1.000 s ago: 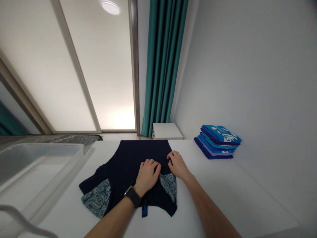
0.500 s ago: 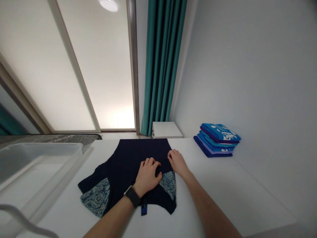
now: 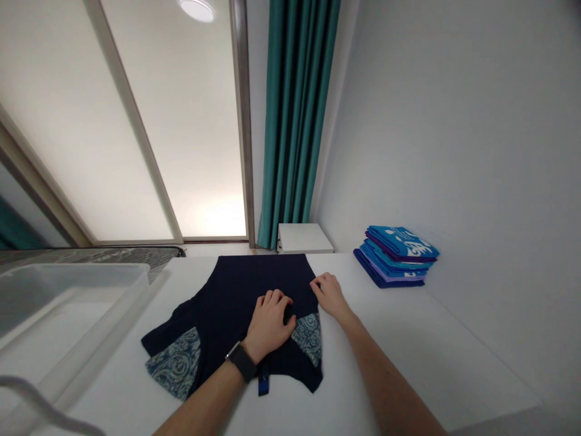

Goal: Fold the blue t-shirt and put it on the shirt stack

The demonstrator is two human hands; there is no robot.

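Note:
A navy top point(image 3: 267, 275) with blue paisley panels lies spread out in front of me. Its curved opening, with a small blue label point(image 3: 264, 381), is toward me. My left hand point(image 3: 271, 321), with a dark watch on the wrist, rests on the middle of the cloth, fingers bent and thumb apart, by the right paisley panel point(image 3: 308, 339). At the top's right edge is my right hand point(image 3: 330, 295), its fingers loosely curled, a small gap beside the thumb. The fingertips touch or nearly touch the edge. Another paisley panel point(image 3: 177, 360) shows at the left.
Folded blue and purple cloths point(image 3: 399, 257) are stacked by the wall at right. A translucent plastic bin point(image 3: 113, 309) stands at left, with a grey curved strip point(image 3: 40, 406) in front. Beyond the white table point(image 3: 363, 357) are a white cabinet point(image 3: 304, 237) and a green curtain point(image 3: 299, 121).
My right hand has shifted slightly right, away from the cloth, and its fingers have loosened. My left hand and the navy top stay in place.

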